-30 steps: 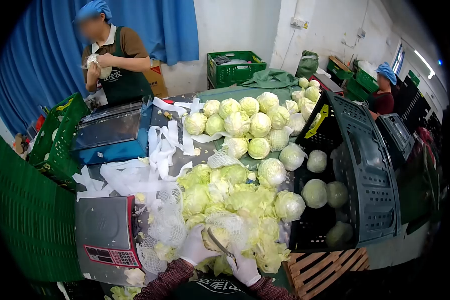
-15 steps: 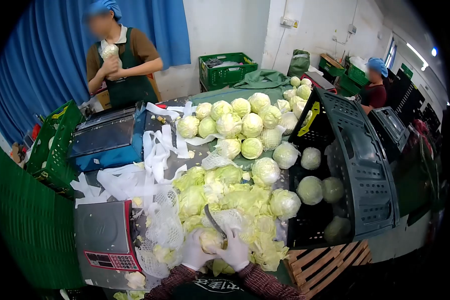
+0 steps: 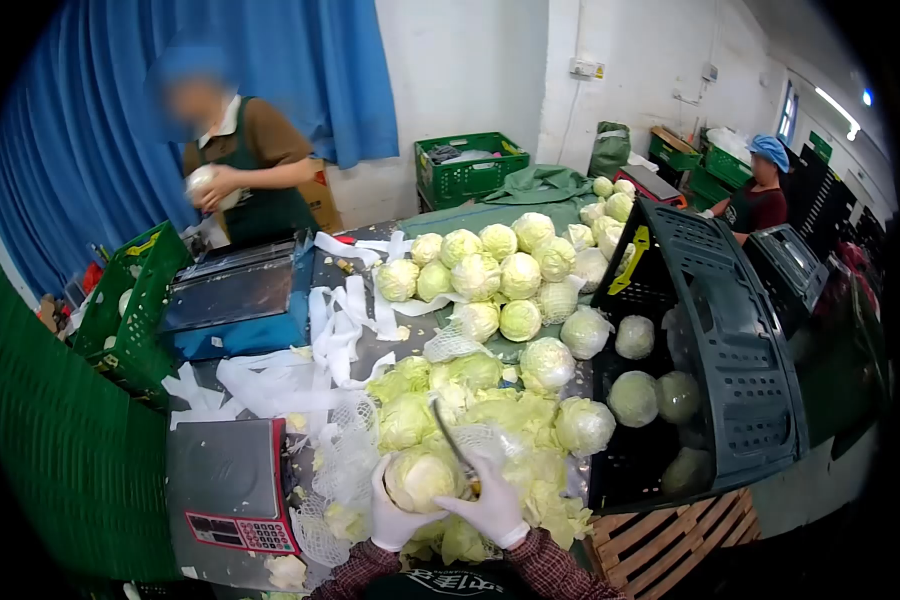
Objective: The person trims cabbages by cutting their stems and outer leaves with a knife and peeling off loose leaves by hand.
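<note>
A pale green cabbage sits between my gloved hands at the bottom centre. My left hand is wrapped round its left and lower side. In my right hand is a knife, its curved dark blade pointing up and left, while the fingers touch the cabbage's right side. Loose outer leaves lie under and beyond my hands. White foam netting lies to the left. Wrapped cabbages rest on the right of the leaves.
A scale stands at the left, a blue machine behind it. Several trimmed cabbages are piled beyond the leaves. A dark crate lies tipped at the right, holding wrapped cabbages. One co-worker holds a cabbage; another is far right.
The cabbage has been turned and raised a little, showing a rounder, paler side. The knife has shifted within my right hand. The view has shifted, and the left co-worker has lowered their cabbage.
</note>
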A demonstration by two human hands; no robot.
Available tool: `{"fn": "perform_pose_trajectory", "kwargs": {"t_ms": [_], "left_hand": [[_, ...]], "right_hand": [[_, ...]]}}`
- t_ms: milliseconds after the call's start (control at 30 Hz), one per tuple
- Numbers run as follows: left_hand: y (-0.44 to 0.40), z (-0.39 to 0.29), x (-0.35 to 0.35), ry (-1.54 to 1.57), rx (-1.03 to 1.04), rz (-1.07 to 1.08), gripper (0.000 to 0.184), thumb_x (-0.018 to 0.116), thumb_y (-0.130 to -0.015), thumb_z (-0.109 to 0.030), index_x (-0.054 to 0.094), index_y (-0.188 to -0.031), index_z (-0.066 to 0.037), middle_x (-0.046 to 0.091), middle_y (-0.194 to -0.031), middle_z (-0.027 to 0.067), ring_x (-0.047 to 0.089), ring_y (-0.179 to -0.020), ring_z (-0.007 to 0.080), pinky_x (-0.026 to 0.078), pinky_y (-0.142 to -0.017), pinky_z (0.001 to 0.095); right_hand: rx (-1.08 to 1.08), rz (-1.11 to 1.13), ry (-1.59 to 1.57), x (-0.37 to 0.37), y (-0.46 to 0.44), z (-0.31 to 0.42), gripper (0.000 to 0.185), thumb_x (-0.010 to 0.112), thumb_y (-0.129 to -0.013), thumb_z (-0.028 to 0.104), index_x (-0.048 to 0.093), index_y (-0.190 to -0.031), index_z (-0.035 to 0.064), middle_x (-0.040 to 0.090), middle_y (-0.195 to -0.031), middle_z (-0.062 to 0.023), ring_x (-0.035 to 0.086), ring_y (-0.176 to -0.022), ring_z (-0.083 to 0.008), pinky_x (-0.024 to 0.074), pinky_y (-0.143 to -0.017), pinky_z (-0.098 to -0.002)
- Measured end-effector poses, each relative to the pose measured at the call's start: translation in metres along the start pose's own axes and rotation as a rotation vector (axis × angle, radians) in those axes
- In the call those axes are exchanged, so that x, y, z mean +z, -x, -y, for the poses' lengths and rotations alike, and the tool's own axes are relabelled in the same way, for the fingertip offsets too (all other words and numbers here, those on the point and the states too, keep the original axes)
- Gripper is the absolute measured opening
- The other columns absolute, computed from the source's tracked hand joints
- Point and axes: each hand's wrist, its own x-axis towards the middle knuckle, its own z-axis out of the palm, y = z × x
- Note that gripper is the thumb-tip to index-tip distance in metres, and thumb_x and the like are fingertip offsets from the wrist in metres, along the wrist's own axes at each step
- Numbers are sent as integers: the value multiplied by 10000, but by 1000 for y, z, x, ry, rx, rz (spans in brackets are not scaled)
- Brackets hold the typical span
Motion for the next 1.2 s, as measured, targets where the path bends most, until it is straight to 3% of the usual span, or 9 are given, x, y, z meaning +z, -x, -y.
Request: {"fn": "perform_pose_trajectory", "kwargs": {"t_ms": [100, 300, 567, 633, 667, 733, 800, 1000, 1200], "left_hand": [[-2, -19, -1, 150, 61, 141, 1175, 892, -583, -120, 108, -1454, -37, 374, -1370, 183, 431, -1253, 272, 378, -1060, 405], [-1, -19, 0, 652, -442, 29, 1016, 821, -653, -60, 187, -1447, -40, 389, -1372, 141, 444, -1241, 250, 407, -1031, 378], [7, 14, -4, 663, -510, -42, 814, 811, -665, -64, 361, -1343, -54, 483, -1278, 110, 489, -1182, 222, 433, -1001, 366], [1, 3, -13, 750, -526, -25, 827, 819, -659, -69, 358, -1345, -55, 483, -1278, 107, 490, -1180, 220, 434, -999, 364], [-10, -20, -20, 471, -426, 170, 857, 834, -649, -124, 349, -1352, -49, 470, -1298, 131, 482, -1198, 245, 417, -1017, 377], [-19, -30, -21, 196, -319, 346, 892, 849, -639, -179, 341, -1359, -42, 457, -1318, 156, 473, -1215, 271, 400, -1034, 390], [-19, -16, -10, -688, 70, 626, 973, 853, -622, -304, 312, -1382, -25, 394, -1369, 223, 415, -1268, 346, 349, -1070, 422], [10, 29, 15, -577, -121, 292, 1051, 843, -606, -376, 273, -1388, 34, 337, -1393, 260, 339, -1298, 407, 308, -1080, 448], [14, 31, 19, -637, -201, 324, 1076, 846, -596, -380, 248, -1390, 33, 366, -1359, 255, 345, -1285, 396, 307, -1077, 441]], "right_hand": [[152, 158, -358, 1, -8, -24, 748, 816, -713, 296, 464, -1320, 38, 578, -1152, -135, 584, -1051, -228, 463, -901, -319], [-41, 93, -111, -15, -6, -20, 606, 834, -693, 277, 574, -1179, 25, 604, -1055, -119, 585, -994, -220, 456, -876, -302], [-53, 146, -121, -19, -5, -27, 473, 748, -745, 198, 566, -1157, 51, 568, -1010, -132, 587, -917, -262, 474, -792, -315], [142, -2, 136, -7, -8, -55, 474, 726, -738, 132, 551, -1169, 43, 565, -989, -126, 618, -785, -274, 504, -693, -341], [-59, -117, 421, -9, -14, -76, 512, 720, -757, 166, 511, -1215, 70, 549, -1014, -134, 615, -773, -313, 504, -653, -385], [32, -105, 492, -23, -10, -61, 523, 716, -773, 201, 500, -1235, 84, 541, -1042, -142, 619, -773, -316, 508, -645, -389], [31, -140, 590, -34, 0, -35, 504, 681, -829, 289, 497, -1260, 106, 576, -1004, -156, 633, -727, -316, 513, -600, -393], [-27, 128, 489, -4, 58, -61, 472, 611, -890, 301, 486, -1305, 113, 657, -884, -134, 646, -672, -300, 513, -575, -387], [-79, 193, 486, 18, 74, -82, 535, 575, -909, 273, 402, -1368, 61, 661, -878, -126, 644, -634, -272, 483, -532, -385]]}}
